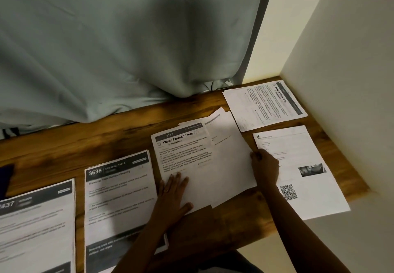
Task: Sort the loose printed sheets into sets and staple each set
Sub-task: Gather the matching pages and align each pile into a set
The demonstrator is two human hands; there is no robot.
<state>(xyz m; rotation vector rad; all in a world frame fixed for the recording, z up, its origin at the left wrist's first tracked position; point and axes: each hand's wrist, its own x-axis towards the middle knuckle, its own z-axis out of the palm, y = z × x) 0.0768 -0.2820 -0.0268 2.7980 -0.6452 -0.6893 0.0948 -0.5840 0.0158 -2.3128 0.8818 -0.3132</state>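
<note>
Curtain (128, 49): we see grey cloth hanging behind the table.
Table (106, 136): wooden, set in a white-walled corner.
Other sheets: 2437 sheet (36, 219) and 3638 sheet (119, 198) lie front left; Mirror Cleaning set (264, 106) far right; QR sheet (302, 166) near right.
Water Potted Plants stack (202, 162): mid-table, unevenly fanned.
Left hand (173, 196): flat, fingers straight, pressing the stack's near left corner.
Right hand (265, 166): fingers curled, pinching the stack's right edge.
</note>
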